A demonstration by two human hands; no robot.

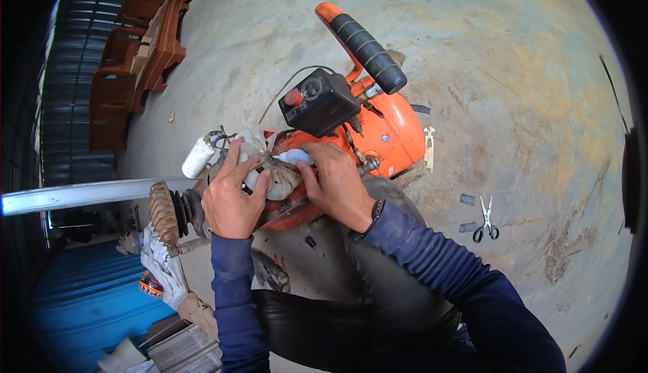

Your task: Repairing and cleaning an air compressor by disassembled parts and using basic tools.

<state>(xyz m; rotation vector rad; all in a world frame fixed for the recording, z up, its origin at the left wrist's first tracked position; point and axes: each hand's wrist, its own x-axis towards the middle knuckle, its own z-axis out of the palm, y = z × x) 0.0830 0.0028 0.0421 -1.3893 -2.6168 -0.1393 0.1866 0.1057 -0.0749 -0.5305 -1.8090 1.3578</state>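
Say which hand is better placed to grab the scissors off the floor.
Right, probably. The scissors lie on the concrete to the person's right, nearer the right hand; the left hand is farther, pressed on the white cloth bundle.

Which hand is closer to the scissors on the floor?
Right. The right hand is on the orange machine, on the scissors' side; the left hand is farther away.

Orange compressor tank [395, 130], black ribbed handle grip [368, 50], red knob [293, 98], blue sleeves [432, 255]

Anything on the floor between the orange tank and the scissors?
Head view: a pale flat toothed strip beside the tank, and a dark scrap near the scissors.
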